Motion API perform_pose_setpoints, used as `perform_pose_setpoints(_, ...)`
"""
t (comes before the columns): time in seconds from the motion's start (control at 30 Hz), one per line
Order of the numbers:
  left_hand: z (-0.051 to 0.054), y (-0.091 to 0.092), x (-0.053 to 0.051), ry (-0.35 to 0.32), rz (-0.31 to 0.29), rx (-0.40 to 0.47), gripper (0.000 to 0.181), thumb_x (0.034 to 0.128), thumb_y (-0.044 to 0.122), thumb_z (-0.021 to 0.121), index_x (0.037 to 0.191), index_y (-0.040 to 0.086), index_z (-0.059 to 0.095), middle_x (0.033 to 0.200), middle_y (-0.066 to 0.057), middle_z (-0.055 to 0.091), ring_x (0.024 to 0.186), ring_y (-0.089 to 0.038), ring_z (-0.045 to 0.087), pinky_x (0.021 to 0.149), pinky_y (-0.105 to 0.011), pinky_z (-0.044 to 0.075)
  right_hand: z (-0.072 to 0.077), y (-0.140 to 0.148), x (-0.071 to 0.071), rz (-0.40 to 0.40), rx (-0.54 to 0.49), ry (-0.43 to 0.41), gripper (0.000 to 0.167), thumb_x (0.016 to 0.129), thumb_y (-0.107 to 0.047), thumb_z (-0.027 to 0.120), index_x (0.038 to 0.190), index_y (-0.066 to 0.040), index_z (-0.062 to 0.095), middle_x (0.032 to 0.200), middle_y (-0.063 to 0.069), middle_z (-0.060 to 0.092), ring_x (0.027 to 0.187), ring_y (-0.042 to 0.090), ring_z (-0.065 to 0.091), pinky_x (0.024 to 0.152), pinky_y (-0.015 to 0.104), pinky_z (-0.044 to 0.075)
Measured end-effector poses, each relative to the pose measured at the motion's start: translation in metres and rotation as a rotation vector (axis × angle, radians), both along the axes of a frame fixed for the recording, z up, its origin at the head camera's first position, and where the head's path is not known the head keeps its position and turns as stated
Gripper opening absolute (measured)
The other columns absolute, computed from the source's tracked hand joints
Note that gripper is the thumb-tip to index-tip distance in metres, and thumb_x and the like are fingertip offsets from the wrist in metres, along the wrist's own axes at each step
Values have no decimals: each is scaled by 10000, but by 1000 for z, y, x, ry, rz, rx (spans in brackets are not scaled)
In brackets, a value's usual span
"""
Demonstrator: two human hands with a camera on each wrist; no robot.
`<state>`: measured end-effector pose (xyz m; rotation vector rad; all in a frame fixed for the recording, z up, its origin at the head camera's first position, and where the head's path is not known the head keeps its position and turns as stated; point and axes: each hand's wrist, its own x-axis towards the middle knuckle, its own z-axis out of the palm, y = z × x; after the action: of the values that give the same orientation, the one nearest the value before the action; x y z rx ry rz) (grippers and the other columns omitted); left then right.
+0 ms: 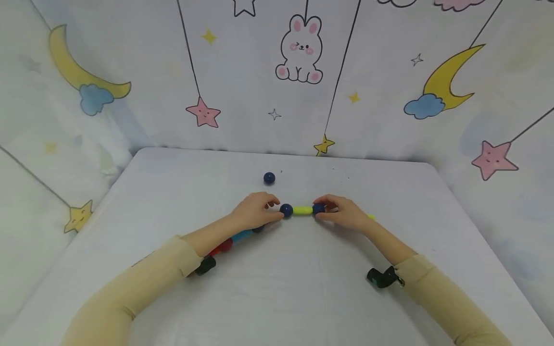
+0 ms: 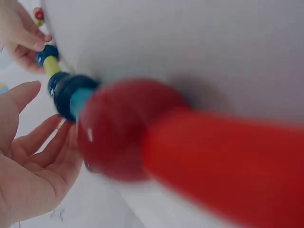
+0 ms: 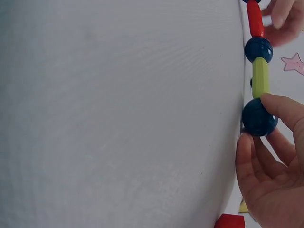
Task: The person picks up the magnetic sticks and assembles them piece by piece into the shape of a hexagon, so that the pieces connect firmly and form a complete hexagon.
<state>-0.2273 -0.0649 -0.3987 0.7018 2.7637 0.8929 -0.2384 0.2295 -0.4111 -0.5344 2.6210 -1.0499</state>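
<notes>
A chain of toy balls and rods runs across the table. From its near left end come a red rod (image 2: 228,156), a red ball (image 2: 123,128), a light blue rod (image 1: 241,235) and a dark blue ball (image 1: 258,229). Further along are another red rod (image 3: 255,20), a second dark blue ball (image 1: 286,210) and a yellow-green rod (image 1: 302,210). My right hand (image 1: 344,214) pinches the dark blue end ball (image 3: 259,118) between thumb and fingers. Beside the chain, my left hand (image 1: 255,211) has its thumb and fingers spread, with nothing gripped between them.
One loose dark blue ball (image 1: 269,178) lies behind the chain on the white table (image 1: 294,298). A yellow piece (image 1: 371,217) peeks out past my right wrist, and a red piece (image 3: 230,221) shows near that hand. A patterned cloth (image 1: 259,129) hangs behind the table.
</notes>
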Motion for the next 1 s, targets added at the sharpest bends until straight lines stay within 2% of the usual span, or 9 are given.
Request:
perform_pose_setpoints(0.13,19,-44,23,-76,35,-47,434,895,348,696,1225,70,643,1120,-93,654,973,-223,599,827,-370,518,0,1,1,-2,-2,-2,420,906,-276,704,1287,-133,599,1204,67,625,1099,271,586,905,453,489)
perform_pose_setpoints(0.23,28,-79,42,-129,41,-97,424,886,361,702,1187,66,658,1078,-84,655,933,-216,607,795,-370,525,0,2,1,6,-8,-2,429,908,-287,702,1293,-132,595,1210,65,622,1106,269,583,911,454,486)
perform_pose_setpoints(0.33,30,-108,61,-191,21,-125,365,865,351,729,1099,74,685,969,-34,652,857,-183,608,733,-342,523,-1,2,1,9,-14,-2,429,908,-291,702,1292,-133,596,1209,66,620,1105,268,581,909,453,485)
perform_pose_setpoints(0.43,27,-126,78,-246,8,-128,273,840,324,760,1000,110,704,854,36,625,763,-129,582,656,-293,501,-1,1,1,10,-13,-5,420,909,-286,702,1287,-137,597,1205,64,621,1101,264,580,900,444,486)
perform_pose_setpoints(0.5,25,-134,88,-255,11,-121,218,827,298,775,944,126,709,790,58,611,700,-114,565,607,-281,485,-1,0,1,12,-11,-8,417,909,-281,703,1285,-136,596,1203,66,621,1100,264,579,894,440,488)
perform_pose_setpoints(0.6,24,-138,96,-240,35,-118,181,816,290,783,904,149,712,741,79,605,639,-98,548,570,-278,469,-1,1,3,9,-6,-7,415,908,-271,703,1284,-133,594,1203,71,621,1101,267,578,896,442,489)
perform_pose_setpoints(0.77,21,-137,100,-237,70,-97,177,812,283,788,898,146,717,702,75,604,603,-99,536,556,-274,454,-2,1,5,14,-7,7,411,910,-256,701,1282,-121,590,1201,75,623,1099,267,584,912,451,487)
perform_pose_setpoints(0.87,18,-133,102,-276,93,-52,200,818,281,783,911,121,707,681,54,595,589,-113,536,553,-273,457,-3,1,7,16,-18,14,403,906,-240,706,1271,-112,592,1189,74,626,1087,263,589,917,450,488)
perform_pose_setpoints(1.0,11,-128,104,-315,142,16,303,825,296,777,1001,71,673,690,28,586,595,-130,548,563,-283,486,-5,2,8,12,-30,21,398,901,-221,711,1261,-99,594,1160,70,630,1062,254,589,921,440,489)
